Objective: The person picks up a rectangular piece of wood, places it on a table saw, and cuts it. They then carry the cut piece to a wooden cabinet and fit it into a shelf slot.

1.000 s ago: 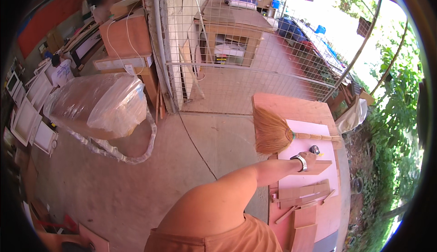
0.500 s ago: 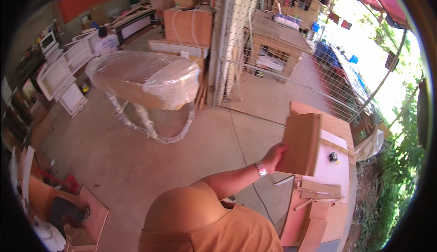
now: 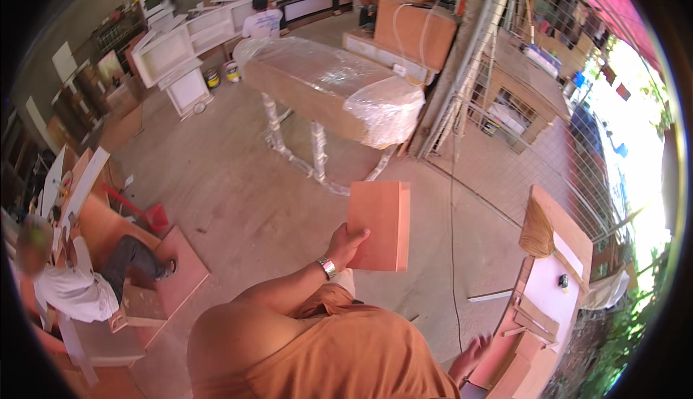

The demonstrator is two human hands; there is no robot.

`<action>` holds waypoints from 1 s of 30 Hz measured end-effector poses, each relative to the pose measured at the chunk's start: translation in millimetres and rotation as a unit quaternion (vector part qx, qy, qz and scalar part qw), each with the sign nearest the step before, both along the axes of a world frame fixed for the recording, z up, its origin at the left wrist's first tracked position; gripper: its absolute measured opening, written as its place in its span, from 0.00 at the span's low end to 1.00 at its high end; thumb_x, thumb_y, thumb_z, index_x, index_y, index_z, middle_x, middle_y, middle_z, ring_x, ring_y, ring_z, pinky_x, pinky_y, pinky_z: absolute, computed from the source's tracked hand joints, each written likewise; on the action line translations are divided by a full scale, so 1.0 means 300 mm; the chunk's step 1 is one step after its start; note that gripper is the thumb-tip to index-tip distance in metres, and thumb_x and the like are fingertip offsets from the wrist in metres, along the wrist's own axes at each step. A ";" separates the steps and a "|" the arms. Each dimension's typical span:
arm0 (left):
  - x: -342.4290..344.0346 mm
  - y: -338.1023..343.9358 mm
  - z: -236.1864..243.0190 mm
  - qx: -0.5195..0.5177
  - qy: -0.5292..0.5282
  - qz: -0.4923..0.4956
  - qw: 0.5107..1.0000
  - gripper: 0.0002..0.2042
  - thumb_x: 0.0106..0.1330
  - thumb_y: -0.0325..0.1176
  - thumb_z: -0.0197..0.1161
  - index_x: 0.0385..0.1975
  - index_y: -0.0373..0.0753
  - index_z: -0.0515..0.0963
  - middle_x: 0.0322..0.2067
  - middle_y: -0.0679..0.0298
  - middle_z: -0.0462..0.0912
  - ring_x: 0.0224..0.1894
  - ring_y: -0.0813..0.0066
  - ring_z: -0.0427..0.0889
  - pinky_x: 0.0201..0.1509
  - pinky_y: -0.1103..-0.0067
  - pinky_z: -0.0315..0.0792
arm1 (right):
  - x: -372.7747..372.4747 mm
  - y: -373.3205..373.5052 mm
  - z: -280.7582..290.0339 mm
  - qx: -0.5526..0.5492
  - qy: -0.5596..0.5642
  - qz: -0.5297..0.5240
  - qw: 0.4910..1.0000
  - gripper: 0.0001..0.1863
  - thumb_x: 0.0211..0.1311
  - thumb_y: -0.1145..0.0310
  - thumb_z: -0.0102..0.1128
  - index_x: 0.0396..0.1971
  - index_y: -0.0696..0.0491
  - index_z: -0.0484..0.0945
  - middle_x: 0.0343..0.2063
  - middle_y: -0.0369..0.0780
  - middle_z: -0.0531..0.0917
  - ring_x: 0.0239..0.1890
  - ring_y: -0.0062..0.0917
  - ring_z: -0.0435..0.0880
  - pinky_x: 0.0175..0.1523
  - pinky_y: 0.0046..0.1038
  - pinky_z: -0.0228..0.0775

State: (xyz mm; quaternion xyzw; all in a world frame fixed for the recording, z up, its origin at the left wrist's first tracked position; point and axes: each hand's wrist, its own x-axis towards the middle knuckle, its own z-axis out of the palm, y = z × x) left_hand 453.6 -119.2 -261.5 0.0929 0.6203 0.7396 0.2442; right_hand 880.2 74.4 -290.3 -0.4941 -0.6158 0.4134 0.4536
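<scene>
Board (image 3: 379, 224), pinched at its 7 o'clock corner by left hand (image 3: 345, 242), could tip and drop; right hand (image 3: 471, 356) grip cannot be told.

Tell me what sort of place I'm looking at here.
Likely a furniture workshop: a plastic-wrapped table, unfinished white cabinets along the wall, and a flat wooden panel held in one hand.

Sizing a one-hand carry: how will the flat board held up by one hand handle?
Probably stiff: the board looks flat though the left hand holds only one edge. Likely light for its size, held up one-handed. Smooth faces might slip in that grip.
</scene>
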 end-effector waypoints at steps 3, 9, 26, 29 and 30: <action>-0.034 -0.067 0.002 -0.018 0.053 0.019 0.998 0.25 0.62 0.49 0.72 0.45 0.32 0.75 0.40 0.61 0.84 0.40 0.75 0.81 0.45 0.76 0.76 | -0.405 -0.043 0.089 -0.181 0.120 0.247 0.944 0.34 0.71 0.58 0.57 0.70 0.56 0.59 0.55 0.48 0.76 0.51 0.32 0.80 0.58 0.34 0.72; -0.198 -0.288 0.048 -0.002 0.079 0.054 0.995 0.21 0.62 0.45 0.72 0.40 0.34 0.74 0.36 0.62 0.83 0.38 0.76 0.79 0.43 0.75 0.75 | -1.207 -0.371 0.204 -0.273 0.182 0.549 0.769 0.33 0.67 0.57 0.63 0.65 0.60 0.65 0.54 0.45 0.80 0.53 0.29 0.81 0.60 0.33 0.71; -1.148 -1.314 0.363 0.335 -0.145 0.391 0.845 0.13 0.70 0.43 0.59 0.25 0.45 0.72 0.24 0.68 0.76 0.28 0.75 0.74 0.37 0.75 0.71 | -2.404 -1.068 0.520 0.082 -0.203 0.802 0.556 0.23 0.59 0.66 0.68 0.55 0.53 0.78 0.48 0.46 0.84 0.45 0.30 0.86 0.49 0.31 0.77; -1.268 -1.411 0.317 0.371 -0.079 0.374 0.846 0.12 0.65 0.40 0.57 0.21 0.44 0.70 0.21 0.65 0.74 0.26 0.70 0.75 0.38 0.72 0.71 | -2.618 -1.156 0.484 0.066 -0.132 0.861 0.486 0.28 0.59 0.66 0.67 0.60 0.52 0.75 0.52 0.47 0.82 0.52 0.37 0.83 0.54 0.34 0.75; -1.323 -1.432 0.310 0.371 -0.054 0.375 0.848 0.12 0.64 0.39 0.57 0.20 0.44 0.70 0.20 0.64 0.74 0.26 0.69 0.75 0.38 0.71 0.71 | -2.694 -1.189 0.469 0.040 -0.126 0.874 0.467 0.29 0.59 0.65 0.67 0.62 0.52 0.73 0.53 0.47 0.81 0.54 0.38 0.82 0.55 0.35 0.74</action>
